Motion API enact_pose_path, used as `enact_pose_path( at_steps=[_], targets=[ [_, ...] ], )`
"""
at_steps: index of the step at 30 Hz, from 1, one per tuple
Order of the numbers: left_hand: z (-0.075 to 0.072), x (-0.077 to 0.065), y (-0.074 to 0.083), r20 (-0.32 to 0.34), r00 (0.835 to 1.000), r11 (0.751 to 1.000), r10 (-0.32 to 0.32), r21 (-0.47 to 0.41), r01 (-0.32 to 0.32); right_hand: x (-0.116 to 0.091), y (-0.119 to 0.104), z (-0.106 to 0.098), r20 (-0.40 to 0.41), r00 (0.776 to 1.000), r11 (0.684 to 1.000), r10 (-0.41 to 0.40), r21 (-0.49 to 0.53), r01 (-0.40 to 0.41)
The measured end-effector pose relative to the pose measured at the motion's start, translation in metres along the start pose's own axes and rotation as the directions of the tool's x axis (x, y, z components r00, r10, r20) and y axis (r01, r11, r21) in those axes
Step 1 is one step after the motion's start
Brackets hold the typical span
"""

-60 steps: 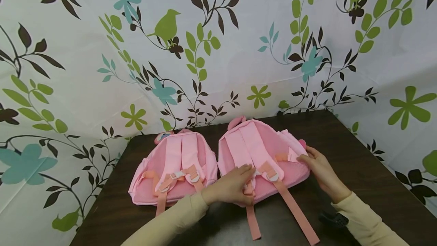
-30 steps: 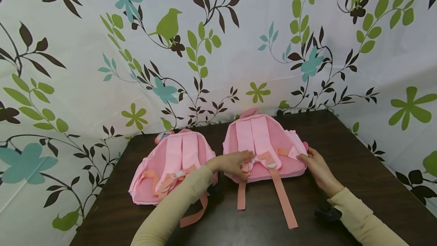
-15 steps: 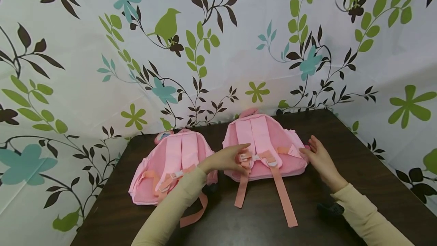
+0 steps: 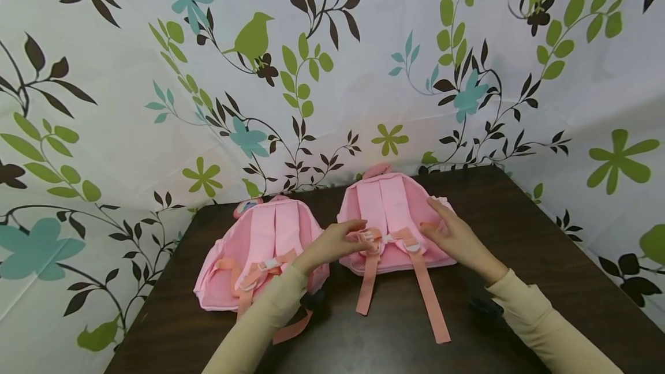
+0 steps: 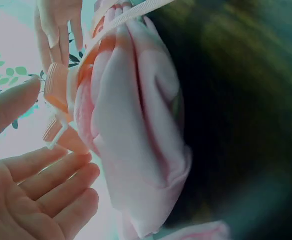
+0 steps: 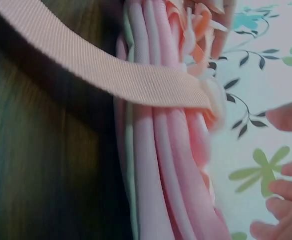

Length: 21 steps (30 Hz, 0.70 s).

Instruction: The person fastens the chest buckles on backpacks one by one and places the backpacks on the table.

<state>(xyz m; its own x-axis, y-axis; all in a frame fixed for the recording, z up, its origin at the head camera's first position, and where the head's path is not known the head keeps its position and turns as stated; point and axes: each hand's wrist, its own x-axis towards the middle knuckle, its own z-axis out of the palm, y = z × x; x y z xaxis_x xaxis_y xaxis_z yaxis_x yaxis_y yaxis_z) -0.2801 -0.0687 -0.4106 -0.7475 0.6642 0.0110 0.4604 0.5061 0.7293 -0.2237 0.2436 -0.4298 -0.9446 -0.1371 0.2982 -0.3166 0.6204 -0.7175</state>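
Two pink backpacks stand side by side with their shoulder straps facing me. My hands are at the right backpack. My left hand is by its left orange webbing strap and white buckle. In the left wrist view, that hand's fingers are loosely extended, fingertips right at the orange webbing. My right hand hovers in front of the bag's right side, thumb and fingers spread with nothing between them. The left backpack is partly hidden behind my left forearm.
Both bags sit on a dark brown table against a white curtain printed with leaves, birds and flowers. A long orange strap from the right bag trails toward me over the tabletop. Another loose strap lies beside the left bag.
The right backpack was pushed back and straightened, leaving a gap from the left one. My right hand then let go of its side and moved left; my left hand loosened from the strap area.
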Motion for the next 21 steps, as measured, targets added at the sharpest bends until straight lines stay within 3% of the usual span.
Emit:
enact_pose_path(
  at_steps=[3,7,14,21],
  targets=[
    [0.002,-0.003,-0.003,-0.029,1.0,1.0,-0.006,0.0,0.006,0.005,-0.002,0.015,0.038,0.995,0.996,-0.09,-0.025,0.091],
    [0.005,-0.005,-0.006,-0.057,0.998,1.0,-0.012,-0.006,0.011,0.012,-0.004,0.031,0.124,0.981,0.983,-0.152,-0.084,0.163],
    [0.01,-0.006,-0.009,-0.103,0.994,0.999,0.03,0.018,-0.028,0.015,0.001,0.048,0.258,0.952,0.956,-0.166,-0.195,0.22],
    [0.014,-0.007,-0.011,-0.136,0.99,0.999,0.047,0.03,-0.043,0.018,0.006,0.053,0.294,0.935,0.942,-0.201,-0.205,0.267]
  ],
)
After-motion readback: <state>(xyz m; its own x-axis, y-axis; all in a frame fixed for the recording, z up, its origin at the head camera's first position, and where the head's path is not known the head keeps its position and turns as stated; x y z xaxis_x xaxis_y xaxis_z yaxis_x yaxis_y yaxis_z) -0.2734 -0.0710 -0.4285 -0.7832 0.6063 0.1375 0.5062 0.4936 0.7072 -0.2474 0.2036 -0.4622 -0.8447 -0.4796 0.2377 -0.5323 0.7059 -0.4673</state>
